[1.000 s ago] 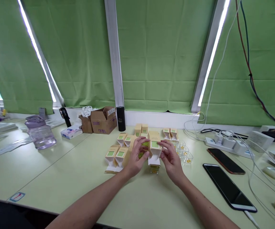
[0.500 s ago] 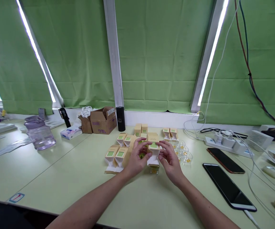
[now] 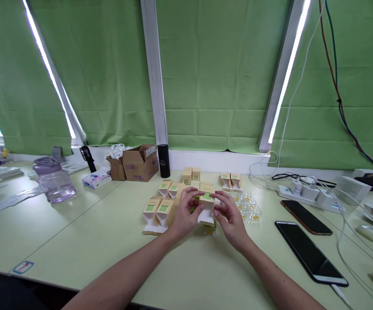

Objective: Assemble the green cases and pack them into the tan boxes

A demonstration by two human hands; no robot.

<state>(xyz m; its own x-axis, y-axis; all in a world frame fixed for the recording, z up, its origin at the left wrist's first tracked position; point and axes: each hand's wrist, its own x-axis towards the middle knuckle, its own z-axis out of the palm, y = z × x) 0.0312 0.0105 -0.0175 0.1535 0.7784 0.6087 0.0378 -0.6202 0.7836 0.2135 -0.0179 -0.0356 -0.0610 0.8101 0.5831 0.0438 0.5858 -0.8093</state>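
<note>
My left hand (image 3: 187, 212) and my right hand (image 3: 230, 218) hold a small tan cardboard box (image 3: 206, 207) between their fingertips, one hand at each side. The box has a green label on top, and its white inner side faces me. Just below it stands a small clear cup (image 3: 210, 230), partly covered by the box. To the left of my left hand are several similar tan boxes (image 3: 164, 210) with green labels. Beyond my right hand sits a group of clear cups (image 3: 248, 206) with yellow spots in them.
Further back are more tan boxes (image 3: 231, 181), a brown carton (image 3: 140, 164) and a black cylinder (image 3: 163, 161). A tissue pack (image 3: 96, 179) and a purple jug (image 3: 54, 183) stand left. Two phones (image 3: 311, 252), a power strip (image 3: 309, 193) and white cables lie right.
The box between my hands has shifted slightly left and tilted, so more of the clear cup's right side shows. My right hand has moved a little left with it.
</note>
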